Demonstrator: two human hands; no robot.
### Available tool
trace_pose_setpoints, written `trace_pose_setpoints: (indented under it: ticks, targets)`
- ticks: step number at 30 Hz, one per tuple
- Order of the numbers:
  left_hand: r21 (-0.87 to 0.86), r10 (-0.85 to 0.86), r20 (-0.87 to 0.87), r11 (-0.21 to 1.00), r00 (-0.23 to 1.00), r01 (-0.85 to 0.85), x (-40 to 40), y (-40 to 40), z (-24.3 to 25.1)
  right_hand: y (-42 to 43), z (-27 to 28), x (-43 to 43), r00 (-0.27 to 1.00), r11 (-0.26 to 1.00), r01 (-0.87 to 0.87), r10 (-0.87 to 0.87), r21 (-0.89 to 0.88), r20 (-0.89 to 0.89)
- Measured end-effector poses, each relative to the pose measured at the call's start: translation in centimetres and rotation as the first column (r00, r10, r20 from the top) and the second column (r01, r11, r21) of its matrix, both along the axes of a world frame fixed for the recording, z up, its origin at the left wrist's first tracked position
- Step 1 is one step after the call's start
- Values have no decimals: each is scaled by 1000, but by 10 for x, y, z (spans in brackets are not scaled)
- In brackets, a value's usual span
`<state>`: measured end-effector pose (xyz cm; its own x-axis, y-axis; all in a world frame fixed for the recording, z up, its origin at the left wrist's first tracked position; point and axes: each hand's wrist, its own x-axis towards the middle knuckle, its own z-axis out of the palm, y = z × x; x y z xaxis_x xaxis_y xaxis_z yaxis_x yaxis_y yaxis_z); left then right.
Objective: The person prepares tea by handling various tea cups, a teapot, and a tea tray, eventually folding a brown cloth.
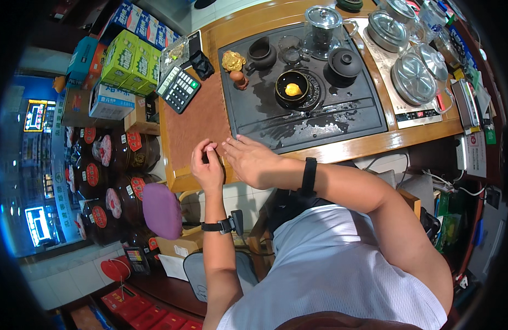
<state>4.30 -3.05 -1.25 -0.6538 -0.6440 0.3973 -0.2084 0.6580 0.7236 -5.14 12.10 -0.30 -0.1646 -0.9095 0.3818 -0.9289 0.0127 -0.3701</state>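
My left hand rests at the front left of the wooden tea table, its fingers loosely curled and nothing visible in them. Beside it, my right hand is stretched flat, palm down, its fingertips by the corner of the black tea tray. That hand holds nothing either. Further up the tray is a dark bowl with a yellow piece inside. Around it stand a dark pitcher, a glass cup, a lidded dark gaiwan and a glass teapot. Water wets the tray.
A calculator lies on the brown mat, near a golden figurine. Glass kettles occupy the heating plate at right. Boxes and large brown jars line the left, behind a purple chair back.
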Motion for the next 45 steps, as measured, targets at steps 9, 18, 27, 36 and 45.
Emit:
trace_pose_setpoints:
  ticks: [9, 18, 27, 36, 45]
  targets:
    - [121, 15, -35, 993, 999, -11, 1, -4, -4, 73, 62, -19, 933, 1000, 6, -4, -6, 360]
    - [85, -22, -9, 996, 1000, 22, 2, -6, 0, 204, 28, -54, 806, 813, 580, -561, -60, 191]
    - [91, -38, -23, 995, 999, 40, 3, -5, 0, 234, 23, -46, 711, 716, 696, -698, 56, 86]
    - [87, -16, -1, 996, 1000, 16, 1, -5, 1, 203, 20, -42, 747, 744, 656, -664, 132, 34]
    - [-6, 19, 41, 1000, 999, -19, 1, -5, -3, 179, 18, -47, 775, 770, 621, -631, 149, 31]
